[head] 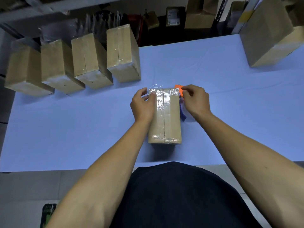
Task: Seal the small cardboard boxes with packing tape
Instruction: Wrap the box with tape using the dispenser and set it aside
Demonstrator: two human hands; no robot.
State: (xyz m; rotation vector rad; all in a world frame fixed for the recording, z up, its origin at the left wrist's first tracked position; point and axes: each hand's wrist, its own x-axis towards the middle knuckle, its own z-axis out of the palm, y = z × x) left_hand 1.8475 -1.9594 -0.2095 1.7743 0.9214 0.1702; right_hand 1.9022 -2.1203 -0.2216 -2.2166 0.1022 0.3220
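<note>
We have the small brown cardboard box (164, 116) lying at centre of the blue-covered desk (230, 79). Our left hand (142, 105) lies open, thumb flattening clear tape at the box's 11 o'clock corner, likely so it bonds. Our right hand (195, 100), at 1 o'clock, grips the orange tape dispenser (179, 88), probably to tear off. Glossy tape crosses the far end and centre seam. Four sealed brown boxes (72, 61) wait at 10 o'clock.

We note a pale blue surface (213, 112). The centre box (164, 119) is tan brown with glossy clear tape (160, 97). Four boxes (72, 63) at far left are the same tan. The dispenser (179, 88) shows orange with a purple handle. The near garment (181, 195) is black.
</note>
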